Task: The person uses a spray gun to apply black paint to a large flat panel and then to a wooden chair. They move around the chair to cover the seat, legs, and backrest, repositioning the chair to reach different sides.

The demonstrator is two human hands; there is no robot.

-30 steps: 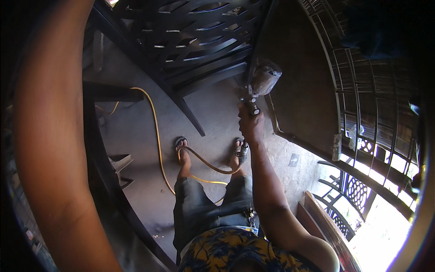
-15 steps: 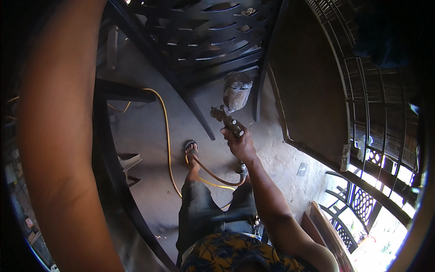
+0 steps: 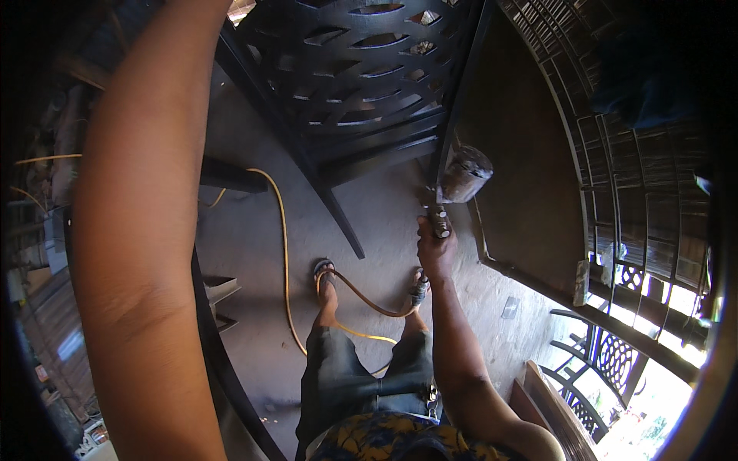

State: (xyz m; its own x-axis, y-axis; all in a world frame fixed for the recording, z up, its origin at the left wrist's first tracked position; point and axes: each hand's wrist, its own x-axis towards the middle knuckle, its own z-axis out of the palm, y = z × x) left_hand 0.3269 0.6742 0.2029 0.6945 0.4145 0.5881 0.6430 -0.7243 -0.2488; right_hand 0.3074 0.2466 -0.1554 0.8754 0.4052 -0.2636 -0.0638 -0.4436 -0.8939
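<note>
My right hand is wrapped round the handle of a paint spray gun. Its stained, paint-smeared cup sits on the far right side of the gun, by the lower right leg of a black chair. Leaf-shaped openings are cut through the chair's back, and it leans at an angle in front of me. The gun's nozzle is hard to make out against the dark leg. My left forearm rises along the left and passes out at the top edge; its hand is outside the picture.
A yellow hose snakes over the concrete floor, and a brown hose loops by my feet. A dark panel stands at right before a barred wall. More black chairs are at lower right; a dark beam-like piece is at left.
My right hand has carried the spray gun to the right, and the cup now tilts more to the right. My left forearm appears farther right in the picture.
</note>
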